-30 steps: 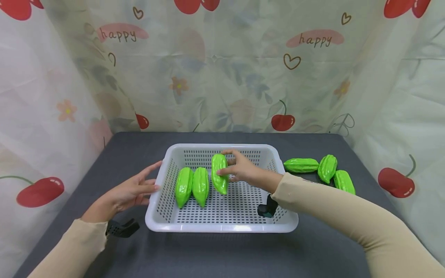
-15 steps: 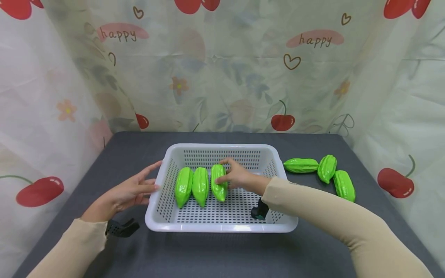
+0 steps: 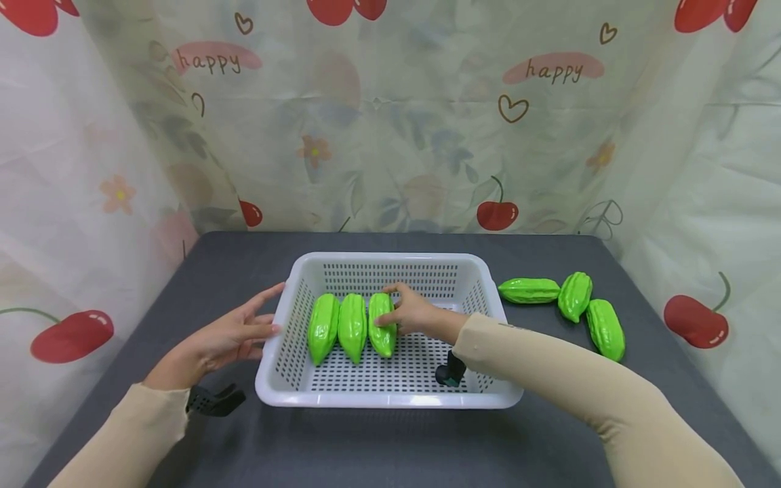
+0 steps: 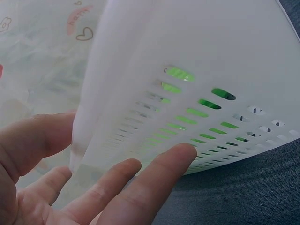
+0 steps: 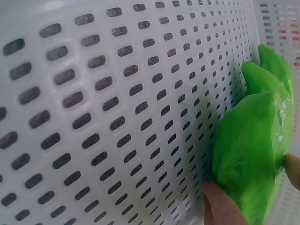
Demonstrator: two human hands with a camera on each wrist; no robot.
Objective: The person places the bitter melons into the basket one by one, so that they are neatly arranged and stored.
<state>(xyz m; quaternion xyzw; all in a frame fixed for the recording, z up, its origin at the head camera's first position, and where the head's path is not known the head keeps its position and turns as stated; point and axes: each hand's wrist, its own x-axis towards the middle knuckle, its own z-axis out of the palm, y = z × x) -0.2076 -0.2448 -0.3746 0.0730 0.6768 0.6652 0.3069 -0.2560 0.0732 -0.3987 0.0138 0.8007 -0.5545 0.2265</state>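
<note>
My right hand holds a glossy, ridged green fruit with a pointed end, low in the white plastic basket. In the right wrist view, fingers show on both sides of this fruit, close over the perforated floor. Two like fruits lie side by side to its left, the middle one and the outer one. At the basket's left end is my left hand, fingers spread and mostly straight. The left wrist view shows its fingertips right at the basket's outer wall.
On the dark tabletop, right of the basket, lie three more green fruits: one sideways, one upright in view and one nearer. A printed curtain hangs behind and on both sides.
My right hand has lowered the green fruit onto the basket's floor area and shifted it left, close beside the middle fruit. The left hand stays where it was.
</note>
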